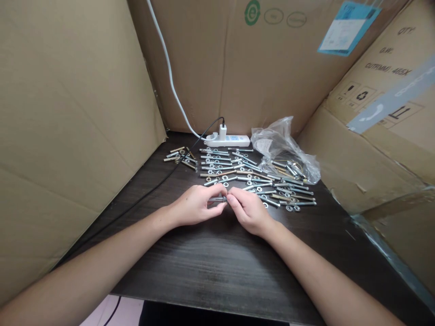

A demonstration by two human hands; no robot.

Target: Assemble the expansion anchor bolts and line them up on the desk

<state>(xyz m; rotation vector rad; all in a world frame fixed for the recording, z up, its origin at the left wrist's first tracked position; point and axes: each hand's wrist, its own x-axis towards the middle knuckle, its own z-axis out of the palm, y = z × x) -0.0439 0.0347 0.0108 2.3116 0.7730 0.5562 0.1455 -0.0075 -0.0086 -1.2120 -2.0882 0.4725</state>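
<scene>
Both of my hands meet over the middle of the dark wooden table [217, 267]. My left hand [196, 204] is closed around a metal bolt [217, 198], which lies sideways between the two hands. My right hand [249, 209] pinches the bolt's right end with its fingertips; whether a nut or washer sits there is hidden. Just behind the hands lies a spread of several long bolts, nuts and washers [238, 172].
A smaller cluster of bolts [180, 157] lies at the left rear. A clear plastic bag [283, 147] with more hardware sits at the right rear. A white power strip [227, 140] with a plugged black cable stands at the back. Cardboard walls [68, 136] enclose the table.
</scene>
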